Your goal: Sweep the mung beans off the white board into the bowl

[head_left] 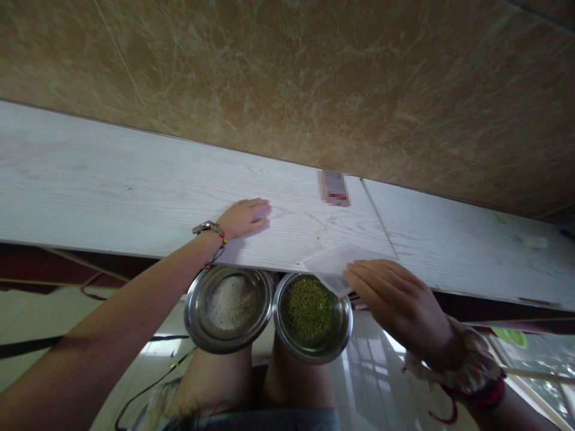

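My left hand lies on the white wooden tabletop with its fingers stretched out, holding nothing. My right hand grips a thin, translucent white sheet, whose exact kind I cannot make out. That sheet slants across the table's front edge, and its lower corner overlaps the steel bowl of green beans. The small green beans, which look like mung beans, cover the bowl's bottom. Beside it, below my left wrist, is a second steel bowl with white rice-like grains. A few tiny specks lie on the table above the sheet.
The white table runs along a brown marbled wall. A small blurred-out rectangular object lies near the wall. A seam crosses the tabletop at right. Both bowls are above my legs, over a pale tiled floor.
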The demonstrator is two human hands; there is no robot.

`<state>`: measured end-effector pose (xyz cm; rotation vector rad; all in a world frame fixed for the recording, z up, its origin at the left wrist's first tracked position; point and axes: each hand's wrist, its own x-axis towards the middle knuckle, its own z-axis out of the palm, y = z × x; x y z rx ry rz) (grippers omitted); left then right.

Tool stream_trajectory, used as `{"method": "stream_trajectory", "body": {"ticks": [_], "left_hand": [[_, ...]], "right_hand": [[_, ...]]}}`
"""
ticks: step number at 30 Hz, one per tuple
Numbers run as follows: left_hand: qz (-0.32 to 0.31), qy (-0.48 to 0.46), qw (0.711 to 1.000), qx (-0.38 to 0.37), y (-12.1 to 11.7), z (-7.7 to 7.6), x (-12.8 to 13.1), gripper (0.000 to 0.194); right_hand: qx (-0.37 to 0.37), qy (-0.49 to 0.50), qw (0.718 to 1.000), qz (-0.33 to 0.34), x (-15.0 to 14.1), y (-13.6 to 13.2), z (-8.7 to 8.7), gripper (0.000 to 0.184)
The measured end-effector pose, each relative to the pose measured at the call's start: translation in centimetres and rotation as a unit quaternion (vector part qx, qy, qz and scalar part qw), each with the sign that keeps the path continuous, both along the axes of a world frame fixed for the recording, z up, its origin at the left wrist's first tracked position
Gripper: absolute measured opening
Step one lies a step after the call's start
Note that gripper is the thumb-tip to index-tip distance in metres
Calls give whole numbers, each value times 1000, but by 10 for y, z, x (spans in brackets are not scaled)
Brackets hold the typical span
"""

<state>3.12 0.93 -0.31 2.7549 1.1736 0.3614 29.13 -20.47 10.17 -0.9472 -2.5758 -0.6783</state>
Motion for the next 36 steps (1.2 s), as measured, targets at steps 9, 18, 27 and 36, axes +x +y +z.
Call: {"method": "stream_trajectory", "body": {"ticks": [9,18,27,36], "left_hand": [[1,9,1000,-2,-1,2,0,49],[6,7,1000,-4,-1,0,0,50],[3,2,1000,0,-1,1,-2,50],[7,12,1000,-5,-2,3,-1,52]], "right_hand": [[40,-47,998,13,-15,22,-13,27],[-2,-29,1000,11,5,-2,8,24],[74,-39,991,-106,30,47,-17,30],[74,-62,989,-108,27,55,-25,31]]}}
